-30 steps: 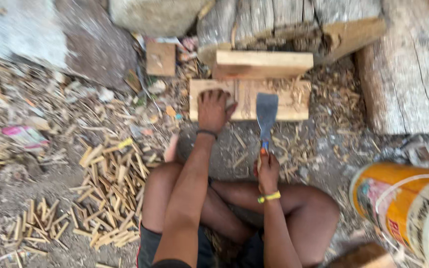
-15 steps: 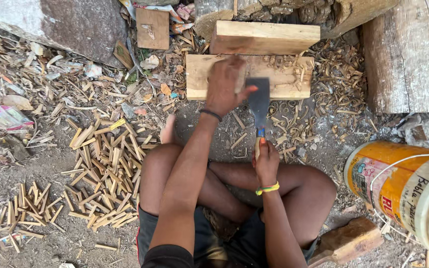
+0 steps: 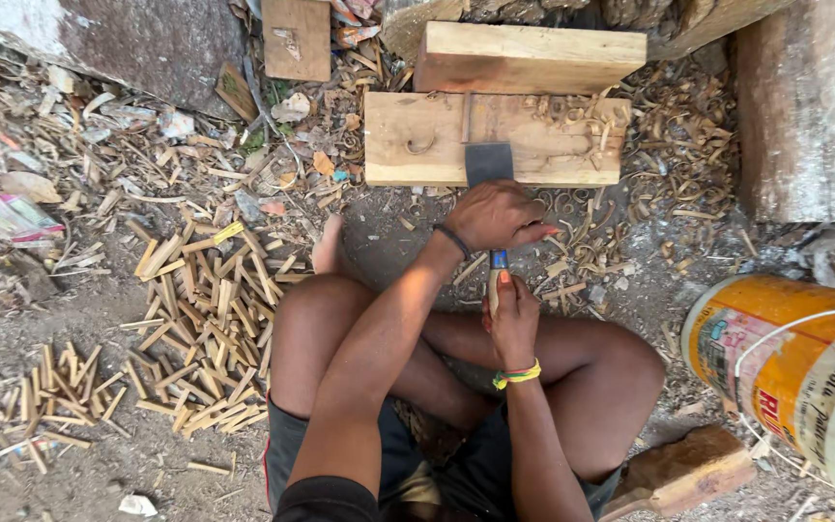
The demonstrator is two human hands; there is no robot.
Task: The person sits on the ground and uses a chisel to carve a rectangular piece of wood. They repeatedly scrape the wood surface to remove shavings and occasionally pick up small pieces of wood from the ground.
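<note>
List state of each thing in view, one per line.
left hand: palm down over the blade
right hand: gripping the handle
cleaver blade: flat on the block, partly covered
chopping block: lying flat, scarred, shavings on it
split sticks: heaped loose on the ground
yellow bucket: tipped on its side

Flat steel cleaver (image 3: pixel 488 164), blade upright on the pale chopping block (image 3: pixel 408 145), handle toward the knees.
</note>
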